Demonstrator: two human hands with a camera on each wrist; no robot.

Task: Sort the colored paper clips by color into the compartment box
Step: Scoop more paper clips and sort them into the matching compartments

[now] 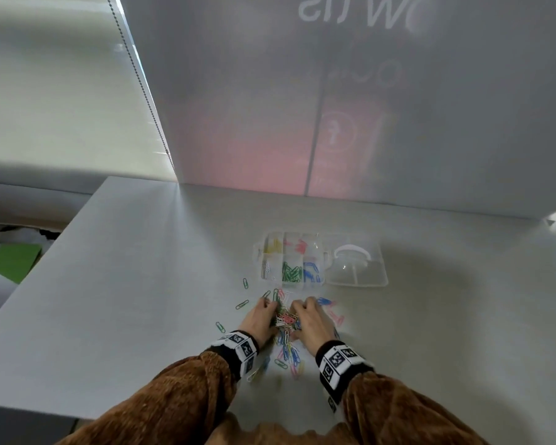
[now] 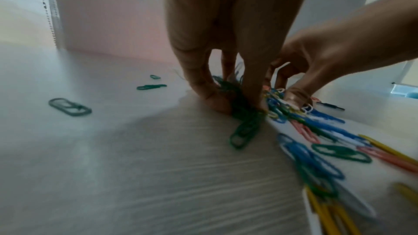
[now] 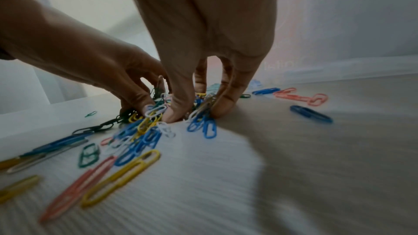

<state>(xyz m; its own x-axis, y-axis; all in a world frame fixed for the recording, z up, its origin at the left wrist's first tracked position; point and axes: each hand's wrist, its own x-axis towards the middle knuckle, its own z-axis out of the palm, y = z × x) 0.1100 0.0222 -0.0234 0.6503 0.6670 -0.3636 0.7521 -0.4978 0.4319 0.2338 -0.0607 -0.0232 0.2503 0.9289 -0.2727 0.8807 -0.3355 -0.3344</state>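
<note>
A mixed pile of coloured paper clips (image 1: 285, 321) lies on the white table between my two hands. My left hand (image 1: 265, 308) stands on its left side; in the left wrist view its thumb and fingers (image 2: 253, 96) pinch a bunch of green clips (image 2: 239, 112). Opposite it, my right hand (image 1: 297, 309) digs its fingertips (image 3: 175, 113) into the pile, with blue and white clips (image 3: 201, 119) caught between thumb and fingers. The clear compartment box (image 1: 326, 256) sits beyond the pile and holds yellow, pink, white, green and blue clips in separate cells.
The box's clear lid (image 1: 357, 268) lies open to the right of the box. Loose clips are scattered around: green ones (image 1: 242, 304) to the left, pink and blue ones (image 1: 336, 317) to the right, several more (image 1: 289, 358) near my wrists. A grey partition (image 1: 334, 107) closes the table's far side.
</note>
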